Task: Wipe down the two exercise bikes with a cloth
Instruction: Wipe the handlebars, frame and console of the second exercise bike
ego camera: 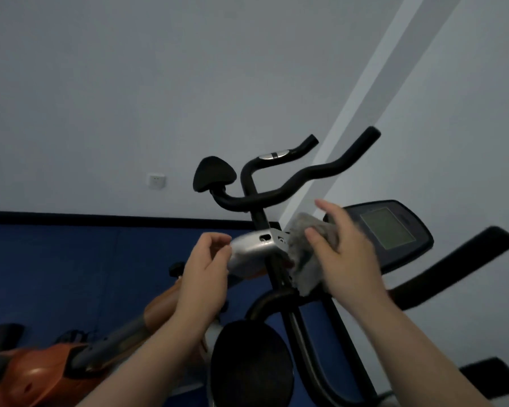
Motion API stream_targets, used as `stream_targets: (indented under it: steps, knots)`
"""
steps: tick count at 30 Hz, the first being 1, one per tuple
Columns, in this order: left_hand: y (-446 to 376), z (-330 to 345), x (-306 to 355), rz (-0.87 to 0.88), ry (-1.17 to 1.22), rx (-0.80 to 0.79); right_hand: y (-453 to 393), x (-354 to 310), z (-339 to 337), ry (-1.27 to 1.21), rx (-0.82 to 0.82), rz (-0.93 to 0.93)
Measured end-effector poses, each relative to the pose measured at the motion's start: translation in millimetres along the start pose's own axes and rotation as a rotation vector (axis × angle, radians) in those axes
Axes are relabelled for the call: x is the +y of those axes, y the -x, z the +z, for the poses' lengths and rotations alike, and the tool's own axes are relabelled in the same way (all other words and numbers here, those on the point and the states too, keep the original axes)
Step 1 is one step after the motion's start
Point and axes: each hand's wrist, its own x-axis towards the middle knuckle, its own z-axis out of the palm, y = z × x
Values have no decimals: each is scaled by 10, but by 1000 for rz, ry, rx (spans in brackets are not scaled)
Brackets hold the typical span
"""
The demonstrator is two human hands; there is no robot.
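Bikes: two, an orange-framed bike (41,374) at lower left and a black bike (312,333) at centre, its console (394,230) on the right.
Cloths: one grey cloth (306,259), pressed against the silver bracket (256,248) on the black handlebar post.
Right hand (344,254): fingers loosely spread, thumb and palm holding the cloth.
Left hand (203,268): fingers curled, fingertips gripping the bracket's left end.

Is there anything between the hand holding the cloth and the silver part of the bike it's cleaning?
Nothing visible. The right hand presses the grey cloth straight against the right end of the silver bracket; only the cloth lies between them. The left hand grips the bracket's other end, clear of the wiping side.
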Motion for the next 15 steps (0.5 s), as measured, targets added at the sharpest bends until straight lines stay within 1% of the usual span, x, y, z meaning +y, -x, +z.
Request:
stream_targets:
  steps: [1,3,4,6,8,9,10,13,14,15]
  knots:
    - [-119,-16,8,-4,-9,10,-107,-20,177,99,-8,7]
    - [-311,-15,-35,-23,3,25,-282,-55,552,250,-122,-21]
    - [-382,-5,-86,-40,13,24,-332,-79,722,273,-177,-58]
    - [-481,11,-214,-71,32,6,-336,-94,949,297,-283,-189]
    - [-554,14,-339,-100,70,-30,-289,-50,942,379,-453,-379]
    - [-588,12,-385,-113,82,-52,-296,14,873,390,-520,-417]
    - [-620,12,-419,-122,82,-76,-310,77,790,378,-535,-386]
    - [-697,48,-469,-120,79,-141,-416,124,661,219,-318,-84]
    - [-710,76,-456,-111,82,-161,-434,66,719,235,-291,-56]
    - [-717,104,-440,-86,79,-177,-423,-9,808,304,-301,-112]
